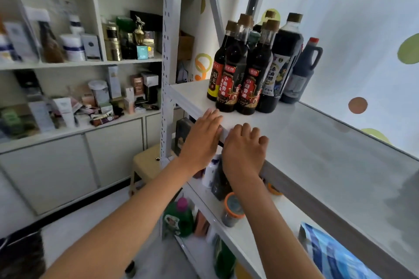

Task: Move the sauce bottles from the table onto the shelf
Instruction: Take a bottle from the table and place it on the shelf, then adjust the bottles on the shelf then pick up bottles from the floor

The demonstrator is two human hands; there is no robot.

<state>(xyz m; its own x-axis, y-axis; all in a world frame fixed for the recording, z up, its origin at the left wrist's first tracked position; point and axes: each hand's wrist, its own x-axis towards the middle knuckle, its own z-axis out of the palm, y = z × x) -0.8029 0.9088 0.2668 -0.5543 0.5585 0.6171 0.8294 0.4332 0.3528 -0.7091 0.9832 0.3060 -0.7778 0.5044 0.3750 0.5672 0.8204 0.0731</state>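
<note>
Colours on my shelf

My sauce bottles (246,70) are dark with red-and-gold labels and brown caps; the shelf (317,142) is white; the wall (362,41) shows orange and green spots.

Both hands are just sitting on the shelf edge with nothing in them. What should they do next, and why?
Probably draw back from the shelf to fetch another bottle, if any remain. The left hand and right hand hold nothing, and the sauce bottles already stand upright, clustered at the shelf's far end.
</note>
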